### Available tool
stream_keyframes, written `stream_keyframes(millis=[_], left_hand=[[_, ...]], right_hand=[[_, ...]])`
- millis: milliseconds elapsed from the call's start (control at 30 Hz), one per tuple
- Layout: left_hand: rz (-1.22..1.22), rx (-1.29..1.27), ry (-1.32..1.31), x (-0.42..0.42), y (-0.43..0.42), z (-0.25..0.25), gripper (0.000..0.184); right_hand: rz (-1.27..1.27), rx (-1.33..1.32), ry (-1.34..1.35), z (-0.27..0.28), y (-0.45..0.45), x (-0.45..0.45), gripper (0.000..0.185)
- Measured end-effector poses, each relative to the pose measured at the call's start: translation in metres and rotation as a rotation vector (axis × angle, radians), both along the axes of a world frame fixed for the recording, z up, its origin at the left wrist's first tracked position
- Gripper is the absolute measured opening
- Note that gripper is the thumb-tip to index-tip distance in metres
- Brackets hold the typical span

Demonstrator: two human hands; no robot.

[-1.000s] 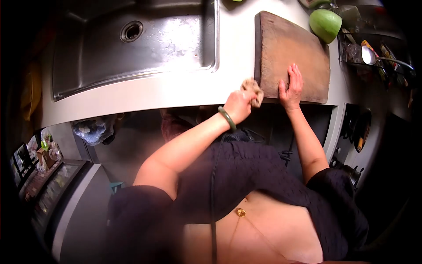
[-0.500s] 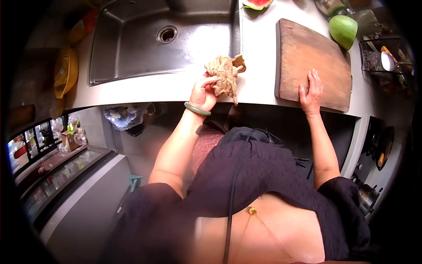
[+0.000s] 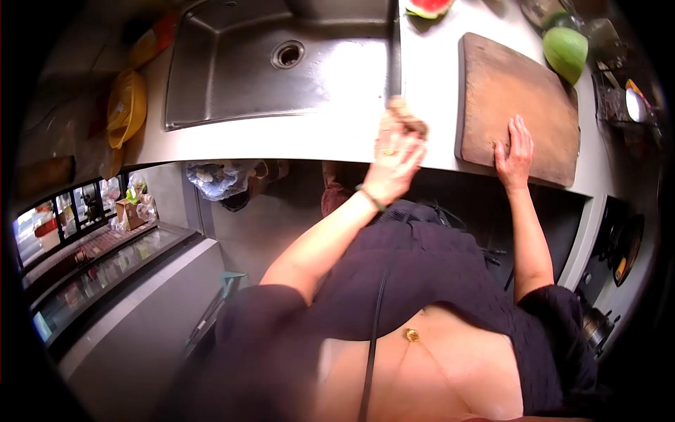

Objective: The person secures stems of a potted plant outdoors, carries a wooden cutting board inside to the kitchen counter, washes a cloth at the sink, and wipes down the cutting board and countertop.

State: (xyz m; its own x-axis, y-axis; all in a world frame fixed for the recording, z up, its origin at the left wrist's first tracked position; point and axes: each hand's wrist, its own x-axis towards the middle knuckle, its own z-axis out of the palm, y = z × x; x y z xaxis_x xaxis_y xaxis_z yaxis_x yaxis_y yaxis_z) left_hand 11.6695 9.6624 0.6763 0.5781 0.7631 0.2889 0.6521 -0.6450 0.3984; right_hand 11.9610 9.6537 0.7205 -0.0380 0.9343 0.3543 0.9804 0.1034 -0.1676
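Observation:
Under my left hand (image 3: 398,165) is a crumpled tan cloth (image 3: 406,117), pressed on the white counter by the sink's front right corner. The hand is palm down and slightly blurred, and its fingers cover much of the cloth. My right hand (image 3: 518,155) lies flat on the near part of a wooden cutting board (image 3: 517,91), fingers stretched out and holding nothing.
The steel sink (image 3: 232,77) is at the upper left, with a yellow basket (image 3: 126,109) beyond its left side. A cut watermelon piece (image 3: 429,7) lies at the top. A green melon piece (image 3: 564,53) touches the board's far right corner, near a utensil rack (image 3: 619,102).
My left hand has turned palm down and moved right, bringing the cloth down onto the counter. My right hand stays on the board. The whole view has shifted slightly.

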Motion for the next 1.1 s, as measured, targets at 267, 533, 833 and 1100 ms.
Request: stream_keyframes(millis=[267, 533, 833, 1100], left_hand=[[0.194, -0.015, 0.005, -0.073, 0.068, -0.013, 0.044], [0.878, 0.023, 0.361, -0.331, 0.103, -0.013, 0.049], [1.327, 0.079, 0.41, -0.557, 0.157, -0.058, 0.044], [0.888, -0.29, -0.523, -0.424, 0.225, -0.053, 0.022]], right_hand=[[0.048, -0.01, -0.024, 0.001, 0.003, -0.002, 0.053], [0.03, -0.025, 0.001, 0.002, 0.004, -0.007, 0.053], [-0.006, -0.033, -0.022, 0.01, 0.009, -0.015, 0.054], [-0.014, -0.005, 0.126, 0.083, 0.091, -0.116, 0.045]])
